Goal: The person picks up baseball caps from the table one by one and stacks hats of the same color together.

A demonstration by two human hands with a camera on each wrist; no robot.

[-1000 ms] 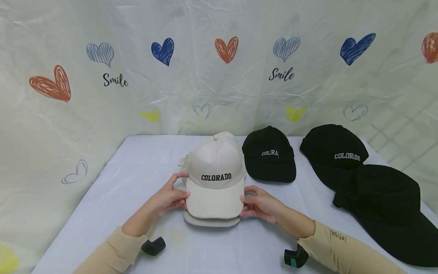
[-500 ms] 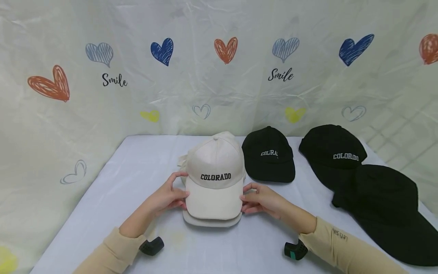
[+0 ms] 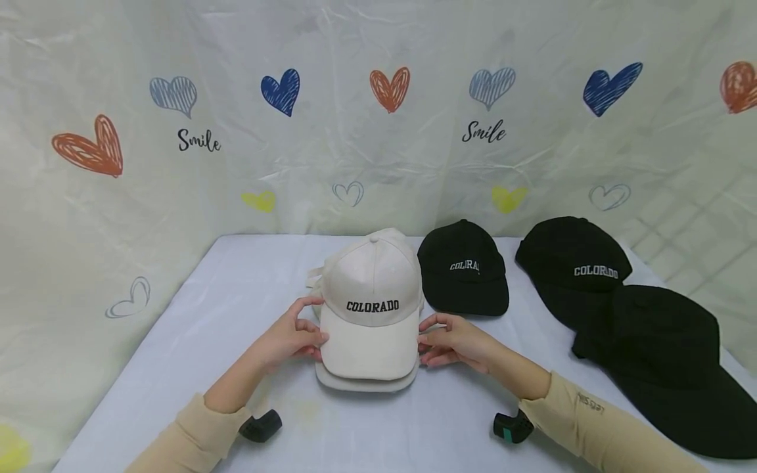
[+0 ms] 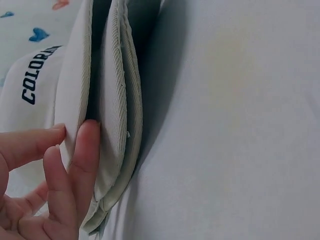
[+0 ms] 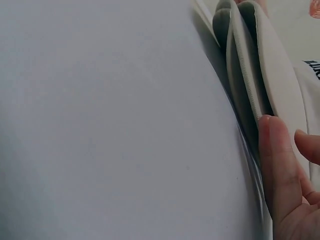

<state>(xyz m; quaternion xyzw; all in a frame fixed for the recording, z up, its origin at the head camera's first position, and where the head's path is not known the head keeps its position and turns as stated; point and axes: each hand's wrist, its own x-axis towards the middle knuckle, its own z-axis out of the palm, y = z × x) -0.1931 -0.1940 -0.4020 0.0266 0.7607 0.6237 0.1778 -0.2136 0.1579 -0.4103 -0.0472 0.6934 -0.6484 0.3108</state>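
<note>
A cream baseball cap (image 3: 371,348) lettered COLORADO lies on top of a stack of matching caps, with a lower brim (image 3: 367,385) jutting out at the front. My left hand (image 3: 291,338) pinches the left edge of the top brim; the left wrist view shows the thumb above and a finger under that brim (image 4: 72,92). At the right edge, my right hand (image 3: 457,341) has its fingers loosely extended. In the right wrist view the thumb stands apart from the top brim (image 5: 280,65), while a fingertip is at the gap below it.
A small black cap (image 3: 464,295) sits just right of the stack. Two larger black caps, one rear (image 3: 570,253) and one front (image 3: 668,341), overlap farther right. Black devices show under the left wrist (image 3: 263,427) and right wrist (image 3: 512,427). A heart-printed sheet (image 3: 414,151) hangs behind the table.
My right thumb and fingers have eased slightly outward from the brim's right edge. The left hand keeps its grip, and the stack stays almost in place.
</note>
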